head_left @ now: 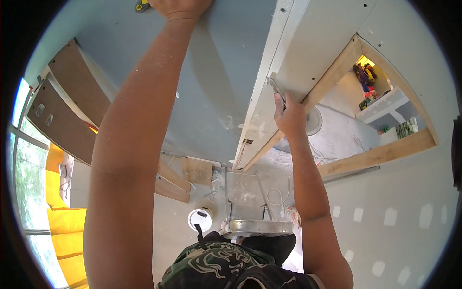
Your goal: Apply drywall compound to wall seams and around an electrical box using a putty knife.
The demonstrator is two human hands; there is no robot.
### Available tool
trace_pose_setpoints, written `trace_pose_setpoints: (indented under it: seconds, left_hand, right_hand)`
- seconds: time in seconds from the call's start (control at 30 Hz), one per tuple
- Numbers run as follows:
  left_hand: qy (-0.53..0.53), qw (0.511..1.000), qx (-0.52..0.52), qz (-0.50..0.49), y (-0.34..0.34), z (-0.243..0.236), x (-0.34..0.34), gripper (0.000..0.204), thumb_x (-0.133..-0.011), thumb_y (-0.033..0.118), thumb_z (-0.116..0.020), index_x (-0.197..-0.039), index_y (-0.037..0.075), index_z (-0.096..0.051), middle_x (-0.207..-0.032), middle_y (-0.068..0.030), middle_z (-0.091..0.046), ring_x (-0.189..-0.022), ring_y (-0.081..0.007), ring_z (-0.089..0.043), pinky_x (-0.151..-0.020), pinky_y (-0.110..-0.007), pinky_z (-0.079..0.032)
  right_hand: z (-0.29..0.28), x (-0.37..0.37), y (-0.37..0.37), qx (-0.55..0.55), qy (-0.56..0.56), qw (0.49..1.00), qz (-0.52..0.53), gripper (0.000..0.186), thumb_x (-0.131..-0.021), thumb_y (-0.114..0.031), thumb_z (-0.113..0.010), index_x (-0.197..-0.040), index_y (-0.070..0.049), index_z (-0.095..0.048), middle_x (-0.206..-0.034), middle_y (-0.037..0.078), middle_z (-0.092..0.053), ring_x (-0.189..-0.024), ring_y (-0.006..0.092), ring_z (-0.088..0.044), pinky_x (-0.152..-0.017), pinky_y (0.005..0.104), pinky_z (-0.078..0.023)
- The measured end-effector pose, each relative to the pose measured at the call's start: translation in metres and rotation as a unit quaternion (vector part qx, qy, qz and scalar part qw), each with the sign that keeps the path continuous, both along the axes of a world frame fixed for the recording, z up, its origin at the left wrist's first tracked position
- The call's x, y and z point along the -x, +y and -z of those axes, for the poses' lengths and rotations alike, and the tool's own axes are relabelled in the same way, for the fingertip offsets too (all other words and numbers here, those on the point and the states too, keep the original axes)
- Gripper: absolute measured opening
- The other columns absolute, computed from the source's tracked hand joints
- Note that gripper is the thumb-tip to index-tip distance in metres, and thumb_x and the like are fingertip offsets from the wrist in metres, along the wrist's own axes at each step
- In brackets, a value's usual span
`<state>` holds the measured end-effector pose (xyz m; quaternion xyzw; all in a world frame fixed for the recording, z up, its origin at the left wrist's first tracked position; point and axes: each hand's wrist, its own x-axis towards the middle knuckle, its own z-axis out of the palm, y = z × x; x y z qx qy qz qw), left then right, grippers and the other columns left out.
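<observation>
"How should the right hand (292, 115) work that scraper (277, 90)?"
"Its fingers (278, 102) pinch the tool; keep the thin blade (273, 84) low and even on the smooth white board (303, 48)"
"And the left hand (180, 6)?"
"Raised by the matte grey-blue panel (226, 62); its fingers leave the view, so I can't tell their state"

Building site with patched plasterboard (399, 207)
</observation>
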<state>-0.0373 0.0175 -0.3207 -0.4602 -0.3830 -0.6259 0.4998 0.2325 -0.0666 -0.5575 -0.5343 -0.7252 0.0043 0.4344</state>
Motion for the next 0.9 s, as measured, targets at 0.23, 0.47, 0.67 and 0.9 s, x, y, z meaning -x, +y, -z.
trace_pose_setpoints:
  seconds: [0.23, 0.47, 0.67, 0.9]
  left_hand:
    - [0.018, 0.999, -0.042, -0.001, -0.002, -0.009, 0.003, 0.067, -0.071, 0.002, -0.050, -0.132, 0.021, -0.068, -0.132, -0.0078, -0.066, -0.115, -0.0343, -0.059, -0.103, -0.045, -0.043]
    - [0.013, 0.999, -0.029, 0.001, 0.002, -0.004, 0.000, 0.065, -0.071, 0.003, -0.050, -0.131, 0.020, -0.068, -0.131, -0.0083, -0.066, -0.112, -0.0342, -0.060, -0.101, -0.045, -0.044]
    - [0.014, 0.999, -0.032, -0.012, 0.002, -0.006, 0.005, 0.063, -0.073, 0.004, -0.050, -0.131, 0.020, -0.069, -0.130, -0.0084, -0.066, -0.113, -0.0332, -0.060, -0.101, -0.045, -0.043]
    - [0.011, 1.000, -0.023, -0.018, 0.004, -0.004, 0.004, 0.061, -0.076, 0.003, -0.051, -0.133, 0.020, -0.068, -0.131, -0.0082, -0.066, -0.114, -0.0330, -0.060, -0.101, -0.045, -0.042]
  right_hand:
    - [0.052, 0.000, 0.001, 0.011, -0.046, 0.999, 0.017, 0.029, -0.100, -0.031, -0.063, -0.087, -0.005, -0.060, -0.067, 0.024, -0.064, -0.067, 0.0455, -0.066, -0.059, 0.0528, -0.051]
    - [0.075, -0.012, -0.037, 0.159, -0.057, 0.984, 0.053, 0.034, -0.101, -0.035, -0.060, -0.087, -0.005, -0.057, -0.067, 0.025, -0.063, -0.068, 0.0486, -0.065, -0.061, 0.0576, -0.050]
    - [-0.003, -0.001, -0.017, 0.013, 0.044, 0.998, 0.042, 0.033, -0.102, -0.032, -0.061, -0.085, -0.004, -0.054, -0.062, 0.025, -0.060, -0.060, 0.0494, -0.061, -0.053, 0.0570, -0.045]
    - [-0.029, 0.002, -0.004, -0.047, -0.004, 0.998, 0.043, 0.031, -0.101, -0.030, -0.063, -0.085, -0.004, -0.056, -0.062, 0.023, -0.061, -0.059, 0.0477, -0.061, -0.053, 0.0552, -0.046]
